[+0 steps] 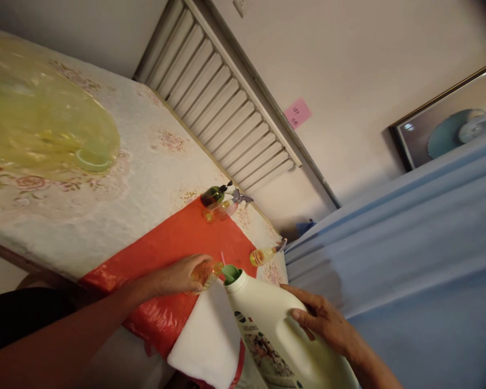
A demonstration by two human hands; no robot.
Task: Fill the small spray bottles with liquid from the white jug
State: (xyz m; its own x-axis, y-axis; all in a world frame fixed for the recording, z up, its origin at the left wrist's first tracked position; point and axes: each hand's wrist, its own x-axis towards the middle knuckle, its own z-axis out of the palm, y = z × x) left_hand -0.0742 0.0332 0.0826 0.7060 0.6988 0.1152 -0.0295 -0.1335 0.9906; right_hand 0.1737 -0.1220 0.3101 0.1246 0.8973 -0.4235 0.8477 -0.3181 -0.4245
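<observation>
My right hand grips the handle of a large white detergent jug, tilted so that its green spout points toward a small clear bottle. My left hand is wrapped round that small bottle, holding it on the red plastic sheet right beside the spout. A white cloth lies under the jug at the table's near edge.
On the floral tablecloth stand two spray bottles, green and orange, and another small spray bottle near the right edge. A yellow plastic bag lies far left. A radiator lines the wall; blue fabric hangs right.
</observation>
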